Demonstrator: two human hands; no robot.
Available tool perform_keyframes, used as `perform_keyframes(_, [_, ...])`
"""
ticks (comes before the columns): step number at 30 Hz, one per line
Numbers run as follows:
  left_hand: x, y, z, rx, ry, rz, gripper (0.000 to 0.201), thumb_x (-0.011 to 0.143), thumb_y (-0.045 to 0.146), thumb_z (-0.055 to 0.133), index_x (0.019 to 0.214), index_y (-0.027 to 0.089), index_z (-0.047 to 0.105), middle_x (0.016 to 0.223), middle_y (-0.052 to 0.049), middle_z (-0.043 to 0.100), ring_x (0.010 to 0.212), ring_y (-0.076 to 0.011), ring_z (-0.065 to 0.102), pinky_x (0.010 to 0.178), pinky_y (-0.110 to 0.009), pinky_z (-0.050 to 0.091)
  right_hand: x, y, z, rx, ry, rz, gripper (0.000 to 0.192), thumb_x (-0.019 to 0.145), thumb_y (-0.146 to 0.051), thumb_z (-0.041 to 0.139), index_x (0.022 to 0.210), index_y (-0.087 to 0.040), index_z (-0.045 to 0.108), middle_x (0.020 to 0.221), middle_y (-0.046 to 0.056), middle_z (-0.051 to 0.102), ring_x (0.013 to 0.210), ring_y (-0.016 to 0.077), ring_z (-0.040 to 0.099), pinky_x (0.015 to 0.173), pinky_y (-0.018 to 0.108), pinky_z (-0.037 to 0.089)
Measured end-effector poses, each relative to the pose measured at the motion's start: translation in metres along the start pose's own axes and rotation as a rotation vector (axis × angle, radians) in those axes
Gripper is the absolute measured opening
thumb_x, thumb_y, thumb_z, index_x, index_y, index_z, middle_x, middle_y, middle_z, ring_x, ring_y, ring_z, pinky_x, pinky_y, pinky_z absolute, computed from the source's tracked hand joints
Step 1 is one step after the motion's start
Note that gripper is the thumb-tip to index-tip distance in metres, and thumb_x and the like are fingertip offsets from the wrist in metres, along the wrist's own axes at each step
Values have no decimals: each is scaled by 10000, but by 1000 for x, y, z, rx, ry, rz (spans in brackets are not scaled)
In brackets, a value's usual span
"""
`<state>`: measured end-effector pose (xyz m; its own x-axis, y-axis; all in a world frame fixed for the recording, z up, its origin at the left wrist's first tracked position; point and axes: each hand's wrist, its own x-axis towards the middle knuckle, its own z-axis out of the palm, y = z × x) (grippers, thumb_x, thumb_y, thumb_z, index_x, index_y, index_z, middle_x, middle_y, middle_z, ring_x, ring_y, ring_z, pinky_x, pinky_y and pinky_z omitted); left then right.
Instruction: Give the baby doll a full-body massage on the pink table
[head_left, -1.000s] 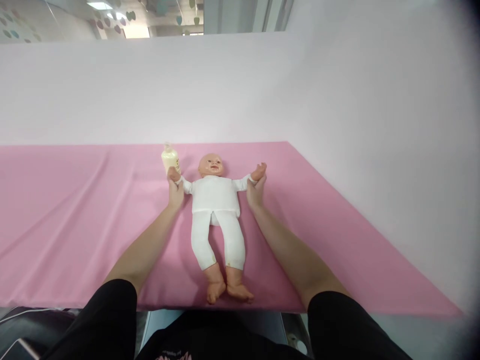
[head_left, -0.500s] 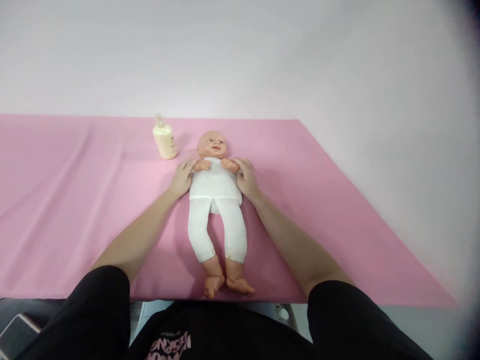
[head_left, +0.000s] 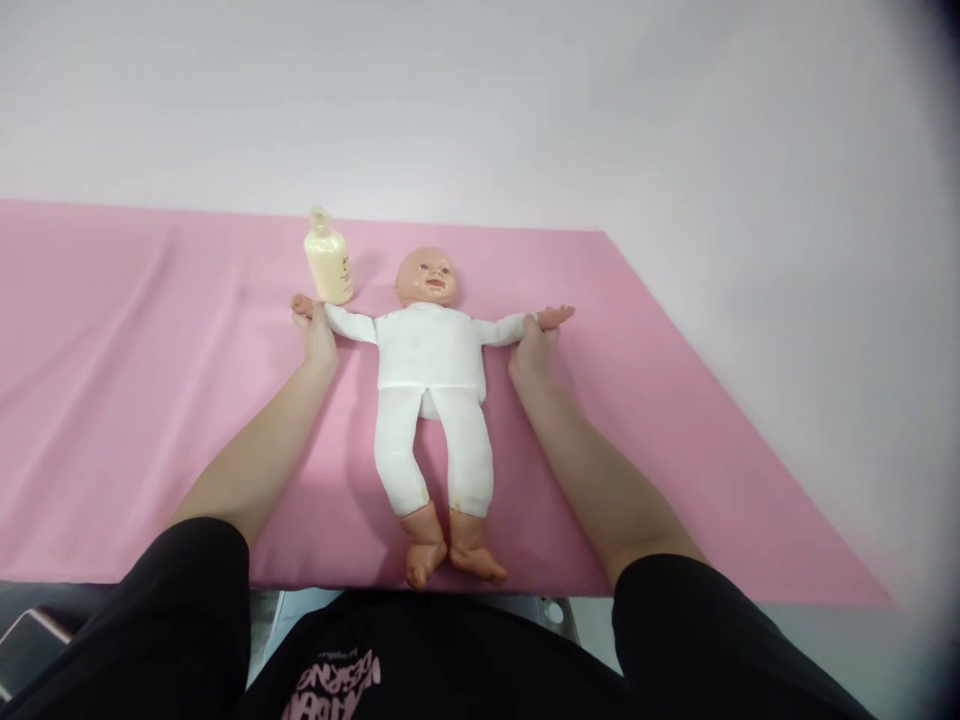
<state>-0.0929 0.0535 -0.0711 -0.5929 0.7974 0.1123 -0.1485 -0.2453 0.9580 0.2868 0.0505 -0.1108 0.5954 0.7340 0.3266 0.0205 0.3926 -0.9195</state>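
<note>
"Well, what do we have closest to us?"

"We see our black shirt (head_left: 435, 650) with pink lettering (head_left: 335, 684), and at the lower left a flat dark thing (head_left: 30, 652) with a pale rim that we can't name. Just past the shirt runs the near edge of a pink sheet (head_left: 187, 420)."

"And where do we find the doll (head_left: 431, 345)?"

"It lies on its back on the sheet, dressed in white, bare feet near that edge, head away from us, arms spread wide to both sides."

"What are we holding?"

"Our left hand (head_left: 321, 338) is curled nearly closed round one of the doll's arms near the wrist, thumb on top; our right hand (head_left: 534, 350) has the other arm the same way. We can't tell how far either grip wraps beneath."

"And farther off?"

"A pale yellow bottle (head_left: 330, 265) with a pump top stands just beyond our left hand; we can't tell whether it touches the doll's arm. Behind everything we see a pale wall (head_left: 480, 110)."
</note>
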Motion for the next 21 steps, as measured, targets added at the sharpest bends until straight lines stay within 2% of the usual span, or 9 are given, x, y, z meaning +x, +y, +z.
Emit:
perform_keyframes(2, [-5,4,0,46,-77,109,530,1044,416,542,1525,303,350,1609,-101,474,1520,-204,479,1290,-402,374,-6,-13,5,-32,-55,-101,755,894,-389,545,1585,-334,245,1722,79,266,1634,261,285,1335,619,245])
perform_keyframes(5, [-19,10,0,191,-329,380,688,1026,526,576,1615,313,290,1691,-95,397,1595,-226,367,1330,-404,287,-21,-36,12,-100,-252,-263,804,881,-347,623,1609,-295,287,1706,78,349,1605,257,334,1338,565,269])
perform_keyframes(7, [-28,13,2,325,-533,514,740,1014,594,565,1635,284,309,1689,-116,411,1592,-265,373,1330,-431,278,-31,-49,17,-214,-420,-339,691,916,-337,603,1573,-287,398,1632,81,472,1534,268,432,1307,555,333])
perform_keyframes(9, [-36,14,5,498,-733,598,720,1013,632,528,1604,238,407,1638,-151,486,1543,-314,440,1316,-498,296,-39,-57,20,-348,-589,-413,532,936,-282,566,1467,-294,564,1491,74,612,1422,274,534,1276,540,378])
perform_keyframes(12, [-42,13,10,695,-918,691,645,1048,603,435,1538,194,525,1570,-172,559,1474,-342,505,1289,-551,330,-46,-65,22,-470,-732,-490,479,924,-171,511,1346,-307,692,1340,62,700,1314,271,595,1248,522,401])
perform_keyframes(14, [-43,14,11,725,-932,724,622,1066,573,391,1530,184,535,1555,-173,569,1455,-335,519,1279,-545,346,-47,-66,22,-480,-737,-499,491,928,-164,501,1361,-309,683,1339,63,700,1307,273,595,1241,526,404])
perform_keyframes(16, [-44,14,11,706,-896,721,631,1063,583,401,1532,179,520,1540,-180,578,1447,-334,526,1274,-546,353,-47,-65,22,-445,-702,-491,467,952,-229,526,1399,-301,639,1378,76,681,1328,280,586,1243,536,402])
perform_keyframes(18, [-42,13,9,644,-824,691,674,1047,622,428,1552,179,473,1550,-189,562,1473,-335,505,1284,-540,338,-45,-60,22,-369,-627,-456,486,975,-324,553,1460,-283,556,1455,99,631,1387,283,555,1258,547,386])
perform_keyframes(21, [-34,7,5,473,-645,602,773,1019,684,455,1607,196,339,1626,-198,470,1548,-315,431,1308,-492,311,-35,-46,18,-218,-457,-372,642,968,-406,580,1557,-251,375,1623,135,466,1509,283,459,1287,572,343])
